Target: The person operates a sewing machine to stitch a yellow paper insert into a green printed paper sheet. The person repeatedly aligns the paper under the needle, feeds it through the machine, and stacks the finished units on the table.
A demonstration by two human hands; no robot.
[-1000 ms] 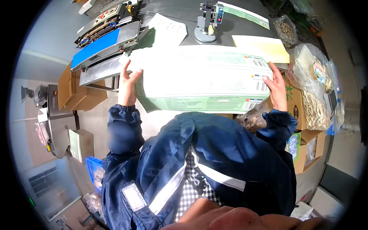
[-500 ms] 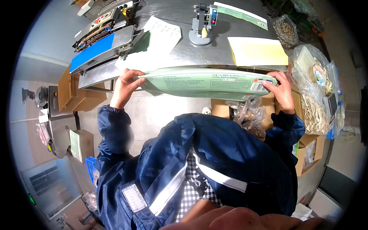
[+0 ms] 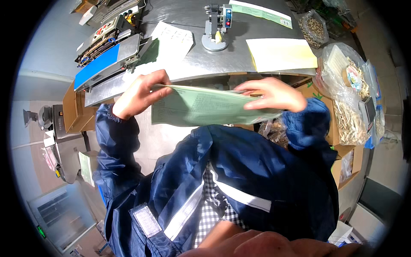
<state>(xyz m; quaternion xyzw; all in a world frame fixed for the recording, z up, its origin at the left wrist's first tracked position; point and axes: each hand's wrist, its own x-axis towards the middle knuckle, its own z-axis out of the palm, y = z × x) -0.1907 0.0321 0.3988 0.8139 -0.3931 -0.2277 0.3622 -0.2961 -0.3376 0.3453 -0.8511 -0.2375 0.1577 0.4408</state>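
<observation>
A flat green printed package [image 3: 197,107] hangs in front of my chest, just off the table's near edge. Its small print is blurred; whether it is a bag or a sleeve I cannot tell. My left hand [image 3: 143,94] pinches its upper left corner between thumb and fingers. Towards the other end, my right hand [image 3: 274,95] straddles the upper edge, thumb across the front and fingers along the top. The package's right end passes beneath this hand and is partly hidden. Motion smears the right fingertips somewhat.
On the metal table [image 3: 188,64] stand a small press-like device [image 3: 215,34] and a blue-topped machine [image 3: 107,60]. White sheets [image 3: 171,43], a yellow-white stack [image 3: 280,55] and another green package [image 3: 261,13] lie there. Bags of dried goods [image 3: 349,120] and open cartons [image 3: 77,113] flank me.
My right hand has moved left along the package, away from its right end. My left hand has shifted slightly. The package now looks shorter and hangs more face-on.
</observation>
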